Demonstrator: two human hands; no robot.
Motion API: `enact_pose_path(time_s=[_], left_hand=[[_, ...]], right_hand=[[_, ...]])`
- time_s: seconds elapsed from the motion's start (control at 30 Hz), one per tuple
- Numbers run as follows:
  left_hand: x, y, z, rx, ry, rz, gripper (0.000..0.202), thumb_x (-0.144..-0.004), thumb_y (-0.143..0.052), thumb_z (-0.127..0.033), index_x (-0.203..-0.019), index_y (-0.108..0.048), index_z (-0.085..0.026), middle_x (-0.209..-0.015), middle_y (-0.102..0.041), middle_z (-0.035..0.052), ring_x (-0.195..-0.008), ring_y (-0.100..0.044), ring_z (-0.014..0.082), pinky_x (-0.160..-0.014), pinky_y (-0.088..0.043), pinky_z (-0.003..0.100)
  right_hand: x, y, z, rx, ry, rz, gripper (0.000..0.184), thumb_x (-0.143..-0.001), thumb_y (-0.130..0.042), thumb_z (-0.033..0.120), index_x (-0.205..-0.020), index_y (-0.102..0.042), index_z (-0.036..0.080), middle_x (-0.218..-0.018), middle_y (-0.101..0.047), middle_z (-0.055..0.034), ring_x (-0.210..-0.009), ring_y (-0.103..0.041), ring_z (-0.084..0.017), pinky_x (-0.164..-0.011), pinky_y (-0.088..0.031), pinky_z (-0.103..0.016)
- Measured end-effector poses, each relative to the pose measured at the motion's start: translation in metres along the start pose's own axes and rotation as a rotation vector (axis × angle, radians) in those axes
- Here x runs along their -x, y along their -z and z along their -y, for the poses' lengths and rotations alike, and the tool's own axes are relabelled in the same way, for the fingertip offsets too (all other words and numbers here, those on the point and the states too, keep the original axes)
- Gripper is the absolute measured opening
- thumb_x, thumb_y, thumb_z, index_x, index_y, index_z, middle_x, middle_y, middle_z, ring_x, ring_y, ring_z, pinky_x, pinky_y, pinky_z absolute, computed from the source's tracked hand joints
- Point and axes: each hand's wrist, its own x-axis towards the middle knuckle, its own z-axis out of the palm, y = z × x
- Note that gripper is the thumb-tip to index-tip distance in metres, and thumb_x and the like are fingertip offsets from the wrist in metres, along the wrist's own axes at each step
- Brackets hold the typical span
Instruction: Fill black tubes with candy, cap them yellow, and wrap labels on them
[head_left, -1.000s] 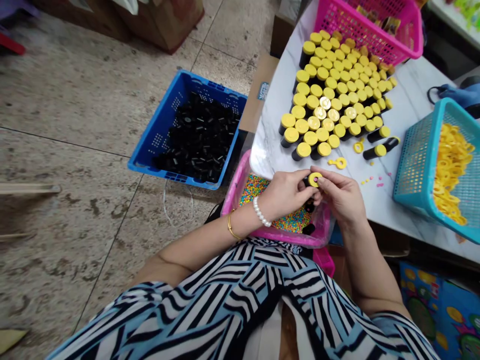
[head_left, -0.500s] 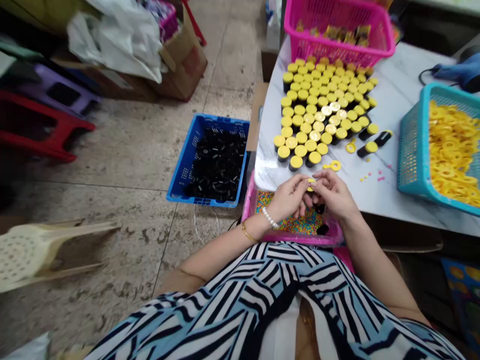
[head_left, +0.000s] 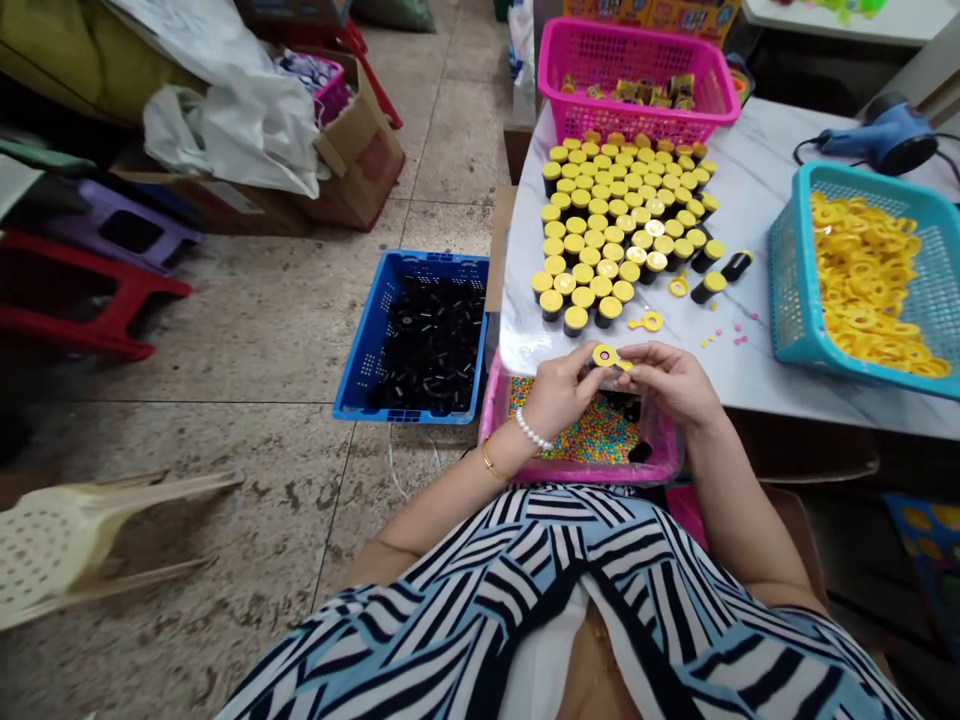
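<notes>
A yellow ring-shaped cap (head_left: 604, 356) with a small tab is held above the front edge of the table. Its centre looks dark with a pink spot. My left hand (head_left: 562, 395) is closed round its left side; whether a black container sits under it is hidden. At the tab, my right hand (head_left: 671, 385) pinches with thumb and fingertips. Beneath both hands, a pink tub (head_left: 491, 410) holds many small coloured beads (head_left: 592, 430) and a few black pieces. A loose yellow ring cap (head_left: 651, 321) lies on the table just beyond my fingers.
Rows of black containers with yellow lids (head_left: 583, 296) stand on the white table (head_left: 757, 390). A teal basket (head_left: 787, 300) of yellow caps is at the right, a pink basket (head_left: 637, 50) behind. A blue crate (head_left: 345, 385) of black pieces stands left; a blue heat-gun-like tool (head_left: 885, 135) lies back right.
The yellow cap has turned so its ring faces up, with the tab pointing towards my right hand. My hands have moved slightly apart. The camera view has shifted, showing more at the top.
</notes>
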Motion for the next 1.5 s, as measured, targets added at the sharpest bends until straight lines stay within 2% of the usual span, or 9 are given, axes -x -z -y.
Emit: enact_pose_path(time_s=[0.17, 0.3, 0.67, 0.8, 0.9, 1.03, 1.17, 1.33, 1.5], left_hand=[[0.003, 0.0, 0.0, -0.09, -0.045, 0.012, 0.027, -0.102, -0.064, -0.036, -0.122, -0.07, -0.019, -0.073, -0.071, 0.0, -0.062, -0.063, 0.0129, -0.063, -0.044, 0.024], [0.002, 0.0, -0.006, -0.221, -0.031, 0.033, 0.03, -0.104, -0.06, -0.041, -0.12, -0.07, -0.019, -0.069, -0.07, 0.0007, -0.059, -0.061, 0.014, -0.059, -0.04, 0.025], [0.006, -0.011, 0.013, -0.21, -0.033, -0.095, 0.024, -0.097, -0.07, -0.035, -0.114, -0.066, -0.019, -0.065, -0.068, -0.0023, -0.057, -0.064, 0.014, -0.056, -0.038, 0.022], [0.029, -0.014, 0.019, -0.072, -0.134, -0.095, 0.039, -0.098, -0.071, -0.042, -0.128, -0.062, -0.018, -0.07, -0.068, -0.0032, -0.058, -0.063, 0.0111, -0.062, -0.046, 0.021], [0.049, -0.018, 0.029, -0.08, -0.151, 0.068, 0.03, -0.101, -0.066, -0.041, -0.12, -0.067, -0.018, -0.079, -0.073, 0.001, -0.068, -0.069, 0.0132, -0.067, -0.051, 0.023], [0.066, -0.022, 0.043, -0.283, -0.064, 0.365, 0.025, -0.106, -0.056, -0.039, -0.11, -0.071, -0.019, -0.097, -0.079, 0.0066, -0.088, -0.076, 0.0171, -0.079, -0.056, 0.026], [0.073, -0.015, 0.063, -0.417, 0.096, 0.485, 0.027, -0.104, -0.056, -0.035, -0.115, -0.072, -0.016, -0.104, -0.078, 0.0127, -0.092, -0.076, 0.0225, -0.081, -0.057, 0.031], [0.079, -0.011, 0.086, -0.523, 0.196, 0.78, 0.018, -0.093, -0.065, -0.025, -0.088, -0.077, -0.013, -0.091, -0.077, 0.0163, -0.082, -0.075, 0.0254, -0.076, -0.055, 0.032], [0.059, -0.035, 0.064, -0.517, 0.097, 0.864, 0.027, -0.097, -0.058, -0.028, -0.094, -0.079, -0.012, -0.093, -0.077, 0.018, -0.089, -0.074, 0.0277, -0.082, -0.055, 0.034]], right_hand=[[-0.025, -0.01, 0.019, 0.184, -0.088, 0.151, 0.038, -0.079, -0.086, 0.045, -0.1, -0.065, 0.022, -0.053, -0.06, 0.0091, -0.038, -0.049, -0.006, -0.039, -0.045, -0.019], [-0.039, -0.021, 0.028, 0.299, -0.128, 0.171, 0.032, -0.083, -0.08, 0.041, -0.088, -0.053, 0.024, -0.044, -0.046, 0.0136, -0.032, -0.031, -0.004, -0.032, -0.021, -0.018], [0.001, -0.033, 0.017, 0.973, 0.31, -0.109, 0.034, -0.084, -0.074, 0.038, -0.113, -0.061, 0.026, -0.061, -0.051, 0.0096, -0.057, -0.051, -0.012, -0.061, -0.04, -0.027], [-0.016, -0.008, 0.05, 1.102, 0.492, -0.507, 0.027, -0.083, -0.072, 0.04, -0.103, -0.066, 0.024, -0.064, -0.058, 0.0058, -0.06, -0.056, -0.014, -0.067, -0.043, -0.031], [-0.057, 0.017, 0.064, 1.094, 0.514, -0.702, 0.025, -0.08, -0.073, 0.04, -0.097, -0.065, 0.024, -0.064, -0.061, 0.0047, -0.061, -0.058, -0.017, -0.071, -0.046, -0.035], [-0.087, 0.032, 0.055, 1.128, 0.457, -0.695, 0.035, -0.081, -0.074, 0.042, -0.107, -0.065, 0.021, -0.068, -0.068, 0.0014, -0.067, -0.063, -0.021, -0.075, -0.05, -0.038], [-0.06, 0.029, 0.029, 1.247, 0.576, -0.741, 0.036, -0.094, -0.063, 0.043, -0.123, -0.063, 0.021, -0.085, -0.073, -0.0039, -0.078, -0.068, -0.023, -0.081, -0.053, -0.04], [-0.02, 0.021, 0.001, 1.506, 0.612, -0.54, 0.023, -0.1, -0.054, 0.036, -0.111, -0.071, 0.025, -0.118, -0.073, -0.0089, -0.108, -0.065, -0.028, -0.094, -0.053, -0.046], [-0.004, 0.024, 0.003, 1.587, 0.489, -0.417, 0.02, -0.097, -0.057, 0.037, -0.106, -0.069, 0.022, -0.116, -0.068, -0.0114, -0.1, -0.063, -0.029, -0.086, -0.055, -0.045]])
